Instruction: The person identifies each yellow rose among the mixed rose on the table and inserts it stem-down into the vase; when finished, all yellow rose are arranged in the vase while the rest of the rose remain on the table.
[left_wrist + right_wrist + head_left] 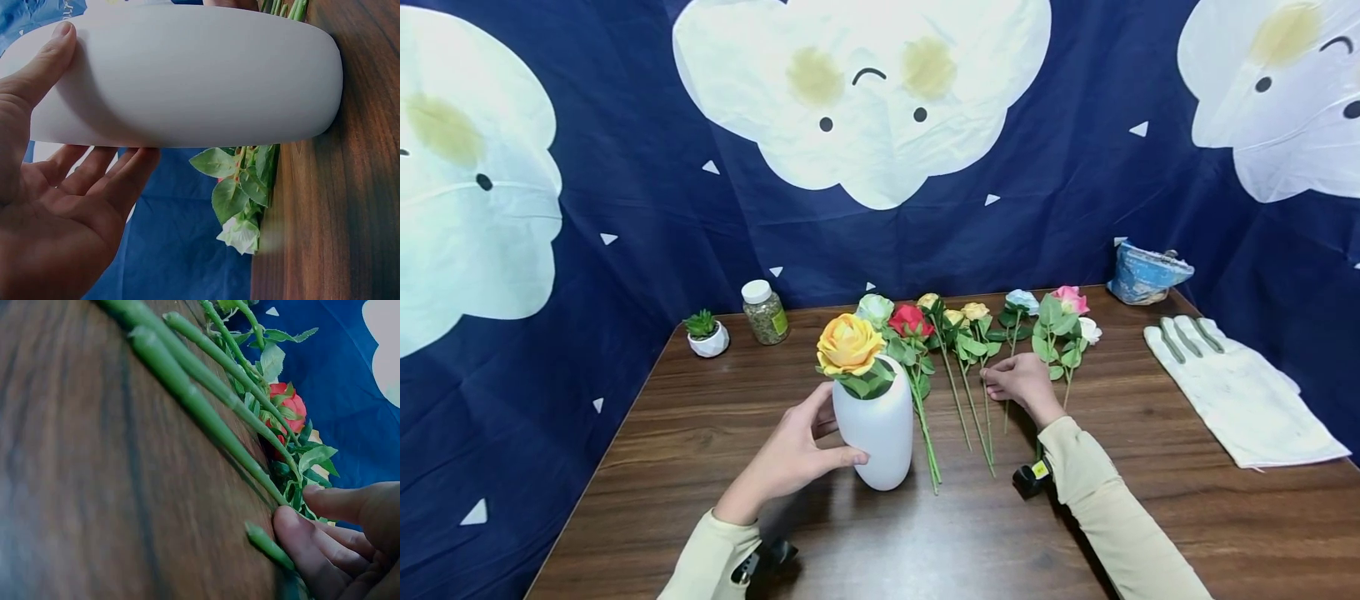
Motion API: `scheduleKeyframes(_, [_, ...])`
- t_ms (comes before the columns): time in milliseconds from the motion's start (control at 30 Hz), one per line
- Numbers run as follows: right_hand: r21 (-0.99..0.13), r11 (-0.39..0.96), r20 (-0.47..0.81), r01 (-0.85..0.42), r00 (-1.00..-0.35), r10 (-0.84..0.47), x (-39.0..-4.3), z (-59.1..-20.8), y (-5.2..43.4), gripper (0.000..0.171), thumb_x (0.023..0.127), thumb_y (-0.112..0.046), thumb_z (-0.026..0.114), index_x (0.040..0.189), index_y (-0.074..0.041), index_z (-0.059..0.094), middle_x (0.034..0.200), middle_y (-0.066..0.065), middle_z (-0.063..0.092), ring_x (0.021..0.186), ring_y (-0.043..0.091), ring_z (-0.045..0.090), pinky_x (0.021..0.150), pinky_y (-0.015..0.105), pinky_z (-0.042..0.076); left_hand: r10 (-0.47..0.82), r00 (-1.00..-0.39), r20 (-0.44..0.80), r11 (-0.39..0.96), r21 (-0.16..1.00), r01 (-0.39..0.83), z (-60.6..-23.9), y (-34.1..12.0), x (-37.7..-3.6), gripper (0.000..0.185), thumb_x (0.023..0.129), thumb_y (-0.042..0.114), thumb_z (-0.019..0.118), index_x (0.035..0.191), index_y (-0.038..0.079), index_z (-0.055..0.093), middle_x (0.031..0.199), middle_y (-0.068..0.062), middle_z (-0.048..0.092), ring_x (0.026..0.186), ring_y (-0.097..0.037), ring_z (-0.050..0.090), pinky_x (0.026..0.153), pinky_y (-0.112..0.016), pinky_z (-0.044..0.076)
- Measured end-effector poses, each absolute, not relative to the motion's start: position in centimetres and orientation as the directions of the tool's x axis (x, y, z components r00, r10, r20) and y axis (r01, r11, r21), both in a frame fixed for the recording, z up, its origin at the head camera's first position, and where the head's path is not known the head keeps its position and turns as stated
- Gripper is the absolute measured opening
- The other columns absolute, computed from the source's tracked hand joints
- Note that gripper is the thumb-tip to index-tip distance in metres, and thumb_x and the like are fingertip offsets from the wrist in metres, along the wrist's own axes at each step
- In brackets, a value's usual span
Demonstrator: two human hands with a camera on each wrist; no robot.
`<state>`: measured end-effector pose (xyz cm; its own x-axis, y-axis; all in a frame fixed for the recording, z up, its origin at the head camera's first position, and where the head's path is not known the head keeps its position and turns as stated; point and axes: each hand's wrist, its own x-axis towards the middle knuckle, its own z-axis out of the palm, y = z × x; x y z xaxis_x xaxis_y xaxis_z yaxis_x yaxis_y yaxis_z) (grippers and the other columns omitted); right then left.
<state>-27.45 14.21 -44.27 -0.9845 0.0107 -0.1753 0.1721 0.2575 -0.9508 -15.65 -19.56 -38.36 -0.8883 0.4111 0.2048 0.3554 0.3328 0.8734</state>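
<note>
As I judge from my remote place, the step in hand is to take the next flower for the white vase (880, 437). The vase stands near the middle of the tabletop (677, 450), somewhat nearer to its left edge, and one orange-yellow rose (850, 343) is already in its mouth, with the bloom leaning to the left.

My left hand (793, 454) has the vase in its grip, the thumb on one side and the fingers on the other. My right hand (1024, 383) is at the stem (215, 425) of what seems to be a pale yellow rose (976, 311). Thumb and forefinger are near together there, with only a narrow gap, but I cannot tell whether this grip has already taken the stem.

The loose flowers lie with their blooms toward the far edge and their stems toward the near edge, from the red rose (912, 322) to the pink rose (1070, 299) on the right.

For the next move, I think I should pinch firmly, lift this stem without dragging its neighbours, then turn its lower end down above the mouth, while my left grip steadies the vase.
</note>
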Motion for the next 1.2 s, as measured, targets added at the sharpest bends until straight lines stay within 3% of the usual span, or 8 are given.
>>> scheduleKeyframes(200, [-0.932, 0.311, -0.178, 0.186, -0.983, 0.053, -27.7, -44.3, 14.1, 0.021, 0.091, 0.001, 0.075, 0.103, 0.018, 0.073, 0.069, 0.01, 0.074, 0.052, 0.005, 0.066, 0.055, 0.02, 0.06, 0.41, -0.887, 0.213, 0.325, 0.874, 0.361, -38.5, -19.5, -15.8, 0.079, 0.081, 0.016, 0.09, 0.147, 0.01, 0.048, 0.138, -0.013, 0.064, 0.123, -0.03, 0.066, 0.103, -0.035, 0.056])
scheduleKeyframes(433, [-0.911, 0.354, -0.209, 0.212, -0.977, 0.049, -27.8, -43.8, 14.1, 0.026, 0.085, 0.005, 0.079, 0.107, 0.017, 0.072, 0.074, 0.013, 0.074, 0.055, 0.006, 0.067, 0.058, 0.021, 0.061, 0.404, -0.891, 0.206, 0.331, 0.875, 0.353, -38.4, -19.6, -15.7, 0.079, 0.082, 0.016, 0.09, 0.148, 0.011, 0.047, 0.139, -0.013, 0.063, 0.124, -0.03, 0.065, 0.104, -0.037, 0.055])
scheduleKeyframes(667, [-0.917, 0.337, -0.233, 0.215, -0.972, -0.014, -27.5, -43.6, 15.0, 0.031, 0.091, 0.007, 0.07, 0.118, 0.021, 0.065, 0.088, 0.021, 0.077, 0.06, 0.008, 0.069, 0.062, 0.022, 0.063, 0.411, -0.89, 0.199, 0.331, 0.877, 0.349, -38.4, -19.5, -15.6, 0.079, 0.082, 0.016, 0.09, 0.148, 0.01, 0.047, 0.139, -0.013, 0.063, 0.124, -0.03, 0.065, 0.104, -0.036, 0.055])
scheduleKeyframes(900, [-0.918, 0.336, -0.254, 0.212, -0.963, -0.086, -27.6, -43.4, 15.7, 0.032, 0.092, 0.009, 0.064, 0.12, 0.023, 0.061, 0.078, 0.006, 0.072, 0.06, 0.006, 0.066, 0.061, 0.02, 0.062, 0.414, -0.89, 0.192, 0.333, 0.878, 0.345, -38.3, -19.5, -15.7, 0.079, 0.081, 0.016, 0.09, 0.148, 0.01, 0.047, 0.139, -0.013, 0.063, 0.125, -0.03, 0.065, 0.104, -0.037, 0.055])
scheduleKeyframes(1200, [-0.951, 0.201, -0.257, 0.233, -0.961, -0.1, -27.7, -42.6, 16.0, 0.036, 0.094, 0.01, 0.059, 0.127, 0.024, 0.053, 0.079, 0.004, 0.069, 0.063, 0.005, 0.065, 0.063, 0.018, 0.061, 0.412, -0.89, 0.198, 0.33, 0.878, 0.348, -38.4, -19.5, -15.7, 0.08, 0.081, 0.015, 0.09, 0.148, 0.008, 0.047, 0.139, -0.014, 0.063, 0.124, -0.031, 0.065, 0.104, -0.038, 0.055])
